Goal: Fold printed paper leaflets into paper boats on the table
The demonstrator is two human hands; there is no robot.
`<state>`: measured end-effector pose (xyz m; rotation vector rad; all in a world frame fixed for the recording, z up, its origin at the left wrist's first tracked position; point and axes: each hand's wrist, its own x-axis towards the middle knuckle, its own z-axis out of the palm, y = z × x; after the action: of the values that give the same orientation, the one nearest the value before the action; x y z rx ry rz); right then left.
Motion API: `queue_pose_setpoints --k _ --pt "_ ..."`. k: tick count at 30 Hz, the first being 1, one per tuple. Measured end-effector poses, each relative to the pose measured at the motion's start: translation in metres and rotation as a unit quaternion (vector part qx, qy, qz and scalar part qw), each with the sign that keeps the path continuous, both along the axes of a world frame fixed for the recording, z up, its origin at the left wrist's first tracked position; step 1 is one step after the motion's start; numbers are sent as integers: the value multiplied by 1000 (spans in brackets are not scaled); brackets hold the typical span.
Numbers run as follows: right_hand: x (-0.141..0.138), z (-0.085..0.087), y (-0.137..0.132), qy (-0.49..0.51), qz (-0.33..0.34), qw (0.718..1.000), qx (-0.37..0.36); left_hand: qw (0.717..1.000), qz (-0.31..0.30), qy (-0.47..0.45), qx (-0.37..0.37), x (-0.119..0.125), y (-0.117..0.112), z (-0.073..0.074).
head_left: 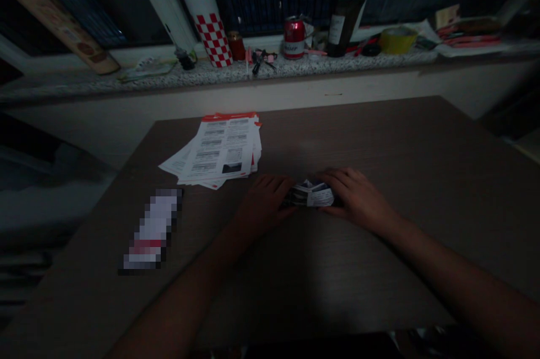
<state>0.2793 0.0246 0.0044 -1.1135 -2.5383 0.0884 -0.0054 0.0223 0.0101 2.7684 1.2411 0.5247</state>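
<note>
Both of my hands rest on a dark wooden table [379,139] in dim light. Between them lies a small folded printed paper [313,194]. My left hand [264,204] curls its fingers against the paper's left end. On the right end, my right hand [358,197] presses down with its fingers bent over the edge. The paper is folded small and shows white and dark print. A loose stack of printed leaflets with red edges [221,149] lies behind and to the left of my left hand.
A blurred flat rectangular thing [152,230] lies near the table's left edge. Behind the table runs a stone ledge [126,80] with a red-and-white checked bottle [208,16], a red can [294,37], a dark bottle [343,21], a yellow tape roll [397,40] and papers.
</note>
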Motion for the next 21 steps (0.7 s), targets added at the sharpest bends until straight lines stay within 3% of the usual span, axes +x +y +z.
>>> queue_pose_setpoints --k 21 --pt "0 6 -4 -27 -8 999 44 1000 -1 8 26 0 -1 1"
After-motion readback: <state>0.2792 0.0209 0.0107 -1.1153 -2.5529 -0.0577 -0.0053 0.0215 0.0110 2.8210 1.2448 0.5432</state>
